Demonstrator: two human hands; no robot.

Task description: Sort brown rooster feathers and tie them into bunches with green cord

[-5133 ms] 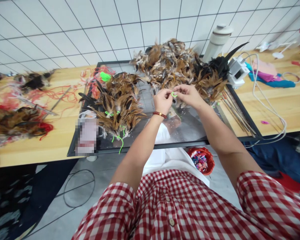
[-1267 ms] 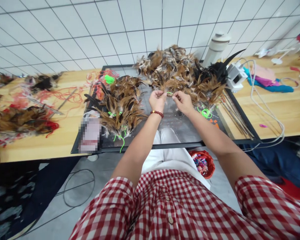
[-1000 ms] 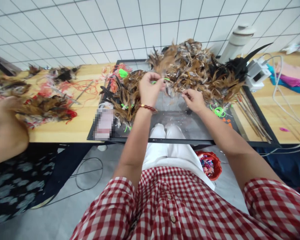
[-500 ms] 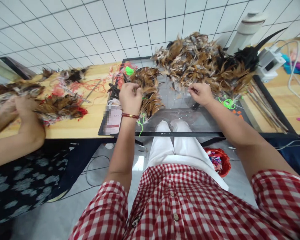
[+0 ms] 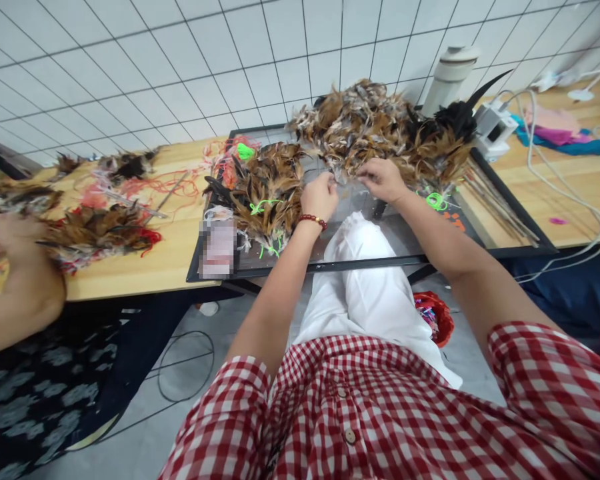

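Head view, looking down over a checked shirt at a glass-topped table (image 5: 330,264) in the middle of the frame. The loose feather pile (image 5: 375,123) lies at the far side of the glass, above centre, brown and grey with darker plumes at its right end. Both hands meet at its near edge: the left hand (image 5: 320,195), with a bead bracelet (image 5: 313,219) at the wrist, and the right hand (image 5: 383,179) just beside it. The fingers of both are curled with the tips sunk among the feathers; whether they pinch a feather cannot be told. Held this close together, the hands can probably work on one small tuft at once.

The pile has no single long axis; its feathers point every way. The tied bundles (image 5: 267,190) left of the hands are more orderly, lying roughly up and down the frame with green ties (image 5: 260,205) near the lower ends, probably the quill ends.

Further green ties (image 5: 436,200) and thin sticks (image 5: 500,213) lie to the right, within easy reach. A white jar (image 5: 450,77) stands at upper right. At the left edge a co-worker's hand (image 5: 10,233) rests on feathers on a wooden bench (image 5: 145,267).
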